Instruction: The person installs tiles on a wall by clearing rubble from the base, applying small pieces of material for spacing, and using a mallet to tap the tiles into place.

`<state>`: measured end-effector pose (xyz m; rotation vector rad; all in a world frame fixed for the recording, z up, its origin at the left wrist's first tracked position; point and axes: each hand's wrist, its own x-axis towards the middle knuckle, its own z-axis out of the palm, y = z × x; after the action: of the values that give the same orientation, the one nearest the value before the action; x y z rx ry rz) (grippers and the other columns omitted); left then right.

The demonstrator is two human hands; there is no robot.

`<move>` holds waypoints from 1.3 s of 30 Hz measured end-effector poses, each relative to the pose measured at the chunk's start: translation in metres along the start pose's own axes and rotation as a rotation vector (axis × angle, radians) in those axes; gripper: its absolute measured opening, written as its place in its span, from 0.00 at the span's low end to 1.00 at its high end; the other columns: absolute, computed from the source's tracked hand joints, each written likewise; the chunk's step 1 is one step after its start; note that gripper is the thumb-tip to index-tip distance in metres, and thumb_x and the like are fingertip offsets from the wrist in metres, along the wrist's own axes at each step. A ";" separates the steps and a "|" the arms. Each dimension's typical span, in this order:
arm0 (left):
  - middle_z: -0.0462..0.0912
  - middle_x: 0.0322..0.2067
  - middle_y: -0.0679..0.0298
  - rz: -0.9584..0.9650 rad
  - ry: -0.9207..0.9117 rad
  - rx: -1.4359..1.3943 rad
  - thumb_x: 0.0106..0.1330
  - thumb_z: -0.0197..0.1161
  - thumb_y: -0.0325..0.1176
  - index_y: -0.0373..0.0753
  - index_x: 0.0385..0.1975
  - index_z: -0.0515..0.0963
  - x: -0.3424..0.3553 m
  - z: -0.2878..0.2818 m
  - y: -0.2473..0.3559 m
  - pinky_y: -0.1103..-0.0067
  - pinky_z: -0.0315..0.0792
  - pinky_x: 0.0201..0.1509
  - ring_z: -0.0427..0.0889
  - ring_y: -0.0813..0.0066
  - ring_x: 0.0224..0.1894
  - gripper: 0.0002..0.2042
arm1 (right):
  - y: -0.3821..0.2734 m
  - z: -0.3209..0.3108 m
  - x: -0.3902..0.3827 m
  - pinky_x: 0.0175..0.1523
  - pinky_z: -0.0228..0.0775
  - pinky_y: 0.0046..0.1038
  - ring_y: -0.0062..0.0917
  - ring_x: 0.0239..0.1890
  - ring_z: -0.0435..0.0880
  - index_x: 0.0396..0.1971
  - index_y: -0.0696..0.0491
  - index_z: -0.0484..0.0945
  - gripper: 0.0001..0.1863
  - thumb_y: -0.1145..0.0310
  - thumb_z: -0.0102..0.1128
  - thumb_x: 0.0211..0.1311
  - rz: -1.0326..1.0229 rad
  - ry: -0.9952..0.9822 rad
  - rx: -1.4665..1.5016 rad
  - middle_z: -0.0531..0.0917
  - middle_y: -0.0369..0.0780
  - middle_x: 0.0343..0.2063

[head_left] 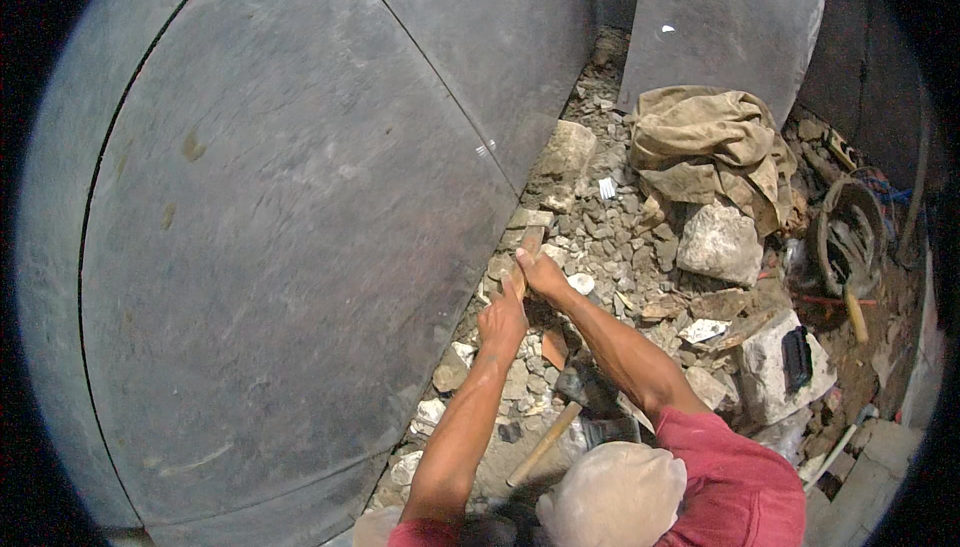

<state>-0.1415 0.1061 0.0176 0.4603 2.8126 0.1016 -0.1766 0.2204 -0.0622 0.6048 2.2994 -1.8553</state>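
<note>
A hammer [533,237] with a wooden handle is held out in front of me, close to the edge of the large grey sheet. Its dusty head blends with the stones around it, so its exact shape is hard to tell. My right hand [543,277] is closed around the handle below the head. Nearer to me, my left hand [503,319] is closed at the lower part of the handle, with a finger or thumb stretched along it. Broken stones and rubble [625,247] lie beneath and beside both hands.
A large grey sheet [300,227] fills the left. Brown cloth [705,142] lies beside a pale rock [720,244], before a leaning grey panel [725,22]. At right are a round basket-like container [850,232] and a white block [785,372]. A wooden handle [543,444] lies near my knee [612,497].
</note>
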 end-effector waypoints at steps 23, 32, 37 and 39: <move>0.78 0.33 0.47 0.054 -0.065 0.112 0.61 0.46 0.29 0.35 0.59 0.58 0.020 -0.020 -0.016 0.62 0.75 0.37 0.81 0.50 0.34 0.24 | -0.025 -0.004 -0.007 0.20 0.60 0.26 0.20 0.15 0.71 0.21 0.57 0.74 0.24 0.49 0.51 0.62 0.179 -0.151 0.294 0.72 0.35 0.14; 0.79 0.32 0.49 0.133 -0.086 0.110 0.61 0.46 0.28 0.34 0.59 0.58 0.024 -0.036 -0.005 0.63 0.75 0.35 0.81 0.52 0.34 0.24 | -0.021 -0.023 -0.024 0.19 0.67 0.23 0.21 0.15 0.74 0.31 0.58 0.73 0.21 0.52 0.50 0.62 0.245 -0.216 0.597 0.78 0.40 0.20; 0.80 0.31 0.49 0.154 -0.124 0.160 0.62 0.45 0.28 0.34 0.58 0.58 0.033 -0.040 -0.002 0.63 0.75 0.35 0.81 0.54 0.35 0.22 | -0.011 -0.037 -0.030 0.20 0.68 0.22 0.20 0.16 0.73 0.37 0.57 0.72 0.18 0.55 0.50 0.62 0.270 -0.173 0.637 0.79 0.40 0.22; 0.80 0.31 0.48 0.120 -0.201 0.169 0.62 0.45 0.28 0.34 0.58 0.58 0.035 -0.045 0.003 0.63 0.75 0.35 0.81 0.54 0.35 0.22 | -0.003 -0.043 -0.028 0.19 0.67 0.22 0.19 0.15 0.72 0.37 0.55 0.72 0.15 0.58 0.48 0.63 0.295 -0.159 0.647 0.78 0.39 0.22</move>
<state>-0.1858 0.1195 0.0511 0.6409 2.6059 -0.1507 -0.1461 0.2544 -0.0397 0.7760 1.3925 -2.3678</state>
